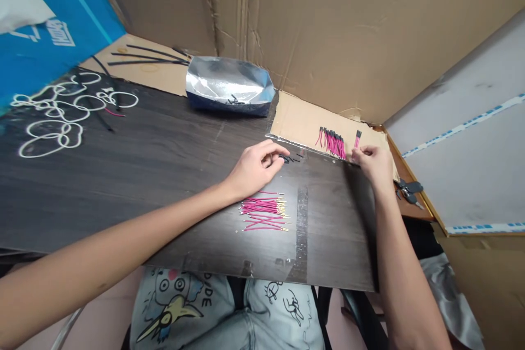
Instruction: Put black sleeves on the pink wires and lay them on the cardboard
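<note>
My left hand (256, 167) rests on the dark wooden board (164, 175), fingers curled, its tips at a few small black tube pieces (289, 159). Just below it lies a loose pile of pink wires with gold tips (264, 212). My right hand (374, 163) is at the board's far right edge, fingers pinched on a pink wire with a black sleeve (357, 139). To its left, a row of finished pink wires with black sleeves (332, 142) lies on the cardboard sheet (299, 117).
A silver foil bag (227, 87) holding small black pieces sits at the back. Long black tubes (147, 56) lie behind it on the left. White wire loops (61, 115) lie far left. Keys (408, 191) rest at the right. Cardboard walls (328, 22) enclose the back.
</note>
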`<state>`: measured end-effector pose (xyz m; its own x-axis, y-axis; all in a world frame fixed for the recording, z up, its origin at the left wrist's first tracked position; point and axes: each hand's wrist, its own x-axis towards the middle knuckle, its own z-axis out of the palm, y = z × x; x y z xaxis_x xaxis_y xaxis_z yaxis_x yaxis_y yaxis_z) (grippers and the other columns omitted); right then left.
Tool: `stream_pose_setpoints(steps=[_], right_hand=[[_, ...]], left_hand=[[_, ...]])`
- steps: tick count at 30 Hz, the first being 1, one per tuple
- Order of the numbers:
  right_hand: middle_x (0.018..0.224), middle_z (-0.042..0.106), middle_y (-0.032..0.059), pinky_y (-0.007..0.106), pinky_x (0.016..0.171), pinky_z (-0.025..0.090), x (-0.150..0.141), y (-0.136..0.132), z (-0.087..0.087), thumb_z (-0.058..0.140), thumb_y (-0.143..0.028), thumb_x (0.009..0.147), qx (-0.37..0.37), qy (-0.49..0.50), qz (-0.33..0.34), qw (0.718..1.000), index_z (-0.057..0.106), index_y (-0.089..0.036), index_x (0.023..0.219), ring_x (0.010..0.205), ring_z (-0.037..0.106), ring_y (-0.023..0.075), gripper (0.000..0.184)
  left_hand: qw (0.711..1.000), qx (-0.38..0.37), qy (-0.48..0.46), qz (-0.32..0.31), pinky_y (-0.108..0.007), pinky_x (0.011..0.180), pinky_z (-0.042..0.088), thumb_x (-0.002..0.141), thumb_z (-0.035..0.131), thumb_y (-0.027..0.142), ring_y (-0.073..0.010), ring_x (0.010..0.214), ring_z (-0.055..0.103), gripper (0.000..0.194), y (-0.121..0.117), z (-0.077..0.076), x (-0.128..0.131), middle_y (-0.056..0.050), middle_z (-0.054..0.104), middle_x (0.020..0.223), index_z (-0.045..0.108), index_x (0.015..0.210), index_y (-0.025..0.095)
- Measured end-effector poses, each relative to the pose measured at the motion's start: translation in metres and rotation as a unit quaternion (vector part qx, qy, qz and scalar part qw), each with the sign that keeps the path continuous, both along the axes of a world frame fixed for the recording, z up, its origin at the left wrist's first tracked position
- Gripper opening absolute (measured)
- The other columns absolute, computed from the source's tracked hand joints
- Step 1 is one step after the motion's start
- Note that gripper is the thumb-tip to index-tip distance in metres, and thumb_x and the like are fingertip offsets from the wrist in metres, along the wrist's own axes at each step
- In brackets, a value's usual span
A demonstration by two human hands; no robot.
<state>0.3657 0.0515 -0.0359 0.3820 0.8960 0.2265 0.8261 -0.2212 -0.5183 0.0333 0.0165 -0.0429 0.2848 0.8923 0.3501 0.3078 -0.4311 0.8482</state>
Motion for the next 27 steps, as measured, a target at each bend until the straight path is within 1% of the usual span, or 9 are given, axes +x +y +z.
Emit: stream_pose_setpoints(steps=[1,3,7,14,17,19,21,24,27], right_hand=[[0.06,0.065,0.0059,0.033,0.059,0.034,0.007,0.001,-0.003,0.065,-0.046,0.078,-0.017,0.002,0.006,1.0,0.071,-0.017,0.07,0.059,0.054,0.0206,0.031],[0.058,0.064,0.0053,0.033,0.059,0.033,0.012,0.002,-0.009,0.065,-0.046,0.077,-0.034,0.004,0.017,0.999,0.071,-0.016,0.068,0.057,0.054,0.02,0.032],[0.062,0.065,0.0066,0.032,0.061,0.034,0.006,0.003,-0.016,0.063,-0.046,0.077,-0.035,-0.005,0.021,0.999,0.072,-0.017,0.07,0.061,0.056,0.0206,0.032],[0.071,0.071,0.0097,0.033,0.066,0.037,0.0,0.002,-0.014,0.061,-0.042,0.08,-0.023,-0.019,0.019,0.999,0.073,-0.017,0.074,0.066,0.059,0.0223,0.028],[0.074,0.073,0.01,0.033,0.067,0.039,-0.002,0.0,-0.013,0.062,-0.042,0.081,-0.014,-0.02,0.013,1.0,0.072,-0.018,0.075,0.068,0.06,0.0226,0.027],[0.075,0.073,0.0102,0.034,0.068,0.04,-0.004,0.0,-0.013,0.063,-0.042,0.082,-0.002,-0.021,0.012,1.0,0.072,-0.018,0.077,0.069,0.061,0.0234,0.026],[0.077,0.074,0.0109,0.035,0.069,0.041,-0.005,-0.001,-0.014,0.063,-0.042,0.083,0.012,-0.023,0.014,1.0,0.071,-0.019,0.078,0.072,0.062,0.025,0.025],[0.08,0.074,0.0121,0.036,0.071,0.043,-0.004,-0.002,-0.016,0.064,-0.041,0.084,0.022,-0.022,0.017,0.999,0.071,-0.018,0.081,0.075,0.064,0.0265,0.024],[0.087,0.074,0.0125,0.038,0.075,0.045,-0.005,-0.002,-0.016,0.063,-0.04,0.085,0.037,-0.043,0.016,0.998,0.072,-0.017,0.093,0.081,0.065,0.0277,0.026]], left_hand=[[1.0,0.019,0.016,-0.009,-0.025,0.061,0.038,0.091,0.062,0.015,-0.0083,0.063,0.046,0.018,-0.001,0.0,0.0,0.001,0.059,0.08,0.077,0.099,0.016],[0.998,0.049,0.044,-0.027,-0.025,0.062,0.039,0.091,0.06,0.013,-0.0083,0.063,0.046,0.018,-0.001,-0.002,-0.001,0.0,0.06,0.082,0.077,0.097,0.016],[0.991,0.091,0.082,-0.054,-0.026,0.063,0.041,0.092,0.059,0.014,-0.0095,0.066,0.051,0.017,0.003,-0.005,-0.005,-0.002,0.063,0.086,0.075,0.096,0.016],[0.979,0.124,0.146,-0.065,-0.029,0.067,0.045,0.095,0.054,0.016,-0.0119,0.071,0.057,0.021,0.011,-0.006,-0.012,-0.005,0.069,0.095,0.074,0.1,0.016],[0.975,0.126,0.168,-0.069,-0.029,0.068,0.045,0.095,0.053,0.018,-0.0128,0.071,0.058,0.022,0.015,-0.006,-0.016,-0.005,0.069,0.094,0.075,0.1,0.017],[0.972,0.118,0.187,-0.078,-0.03,0.069,0.045,0.094,0.055,0.02,-0.0137,0.072,0.059,0.022,0.02,-0.002,-0.02,-0.004,0.069,0.09,0.076,0.097,0.017],[0.966,0.099,0.215,-0.105,-0.03,0.069,0.044,0.091,0.058,0.023,-0.014,0.071,0.058,0.019,0.024,0.004,-0.025,-0.003,0.069,0.085,0.077,0.089,0.018],[0.948,0.033,0.253,-0.189,-0.028,0.064,0.04,0.086,0.065,0.026,-0.0133,0.065,0.056,0.016,0.026,0.018,-0.034,-0.001,0.068,0.074,0.076,0.076,0.02],[0.935,-0.04,0.255,-0.242,-0.027,0.06,0.038,0.082,0.072,0.032,-0.0133,0.061,0.057,0.011,0.023,0.03,-0.04,0.001,0.069,0.071,0.078,0.078,0.024]])
